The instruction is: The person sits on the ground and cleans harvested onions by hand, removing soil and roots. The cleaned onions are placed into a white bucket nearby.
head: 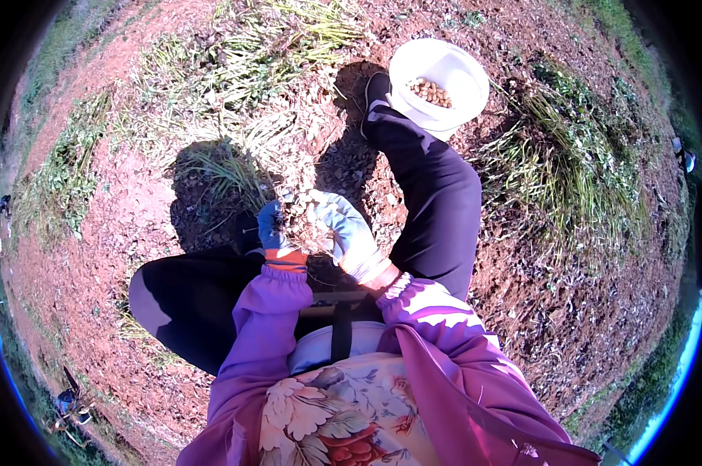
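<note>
A clump of peanut pods and roots sits between my two gloved hands, above the ground between my bent legs. My left hand, in a blue work glove with an orange cuff, grips the clump from its left side. On the other side, my right hand in a pale blue glove curls its fingers against the pods. Green plant stems lie just beyond the clump. Past my right knee, a white plastic bucket stands beside my shoe, with loose peanuts at its bottom.
Pulled peanut plants lie in a heap ahead. Another heap of plants is to the right, and a smaller one to the left. Reddish soil with dry leaves surrounds me. My dark-trousered legs flank my hands.
</note>
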The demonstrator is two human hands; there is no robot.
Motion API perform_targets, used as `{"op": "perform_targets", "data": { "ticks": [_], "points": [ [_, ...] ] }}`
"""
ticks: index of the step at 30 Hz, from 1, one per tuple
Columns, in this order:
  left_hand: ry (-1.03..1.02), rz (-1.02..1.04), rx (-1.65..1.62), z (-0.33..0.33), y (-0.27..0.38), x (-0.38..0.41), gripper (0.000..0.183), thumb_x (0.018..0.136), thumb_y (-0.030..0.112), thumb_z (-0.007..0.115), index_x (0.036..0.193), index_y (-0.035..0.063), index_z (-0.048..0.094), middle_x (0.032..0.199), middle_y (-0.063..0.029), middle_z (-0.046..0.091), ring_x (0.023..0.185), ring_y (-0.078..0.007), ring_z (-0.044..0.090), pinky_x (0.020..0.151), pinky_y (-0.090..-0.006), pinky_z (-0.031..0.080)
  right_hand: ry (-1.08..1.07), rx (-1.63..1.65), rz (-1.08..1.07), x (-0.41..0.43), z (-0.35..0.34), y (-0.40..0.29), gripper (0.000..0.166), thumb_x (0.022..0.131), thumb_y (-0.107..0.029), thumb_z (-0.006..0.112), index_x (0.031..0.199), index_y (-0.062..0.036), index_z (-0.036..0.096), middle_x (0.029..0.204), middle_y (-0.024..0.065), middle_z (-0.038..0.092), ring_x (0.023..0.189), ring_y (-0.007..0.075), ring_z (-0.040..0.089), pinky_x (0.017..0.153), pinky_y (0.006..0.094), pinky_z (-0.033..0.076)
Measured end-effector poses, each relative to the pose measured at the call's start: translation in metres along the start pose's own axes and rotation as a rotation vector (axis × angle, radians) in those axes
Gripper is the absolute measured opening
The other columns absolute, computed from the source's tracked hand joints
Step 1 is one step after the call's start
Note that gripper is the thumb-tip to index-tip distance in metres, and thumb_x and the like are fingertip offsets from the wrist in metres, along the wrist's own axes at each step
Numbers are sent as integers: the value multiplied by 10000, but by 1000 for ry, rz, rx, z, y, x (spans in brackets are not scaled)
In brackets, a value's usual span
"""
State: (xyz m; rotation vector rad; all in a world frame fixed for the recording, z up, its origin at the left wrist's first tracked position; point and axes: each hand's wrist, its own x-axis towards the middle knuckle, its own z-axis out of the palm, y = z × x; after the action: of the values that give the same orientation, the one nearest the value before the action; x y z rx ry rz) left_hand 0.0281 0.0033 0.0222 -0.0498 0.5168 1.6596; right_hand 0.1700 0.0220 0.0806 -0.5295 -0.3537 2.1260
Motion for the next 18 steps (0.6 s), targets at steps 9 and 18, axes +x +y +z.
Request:
{"op": "perform_targets", "data": {
  "ticks": [9,18],
  "points": [
    [61,102,37,17,-11,-1,246,772,200,531,888,-5,603,947,-138,620,880,-269,583,824,-381,477,4,-263,-170,16,-7,-2,161,846,-8,530,1005,-10,504,886,3,548,766,40,492,714,171,420],
    [-45,14,-12,27,-5,-6,361,790,246,494,1006,-33,570,965,-164,608,863,-290,583,797,-390,480,-73,2,-28,17,-11,-2,190,815,-8,596,940,-43,457,856,43,552,755,99,545,690,204,453]
  ]
}}
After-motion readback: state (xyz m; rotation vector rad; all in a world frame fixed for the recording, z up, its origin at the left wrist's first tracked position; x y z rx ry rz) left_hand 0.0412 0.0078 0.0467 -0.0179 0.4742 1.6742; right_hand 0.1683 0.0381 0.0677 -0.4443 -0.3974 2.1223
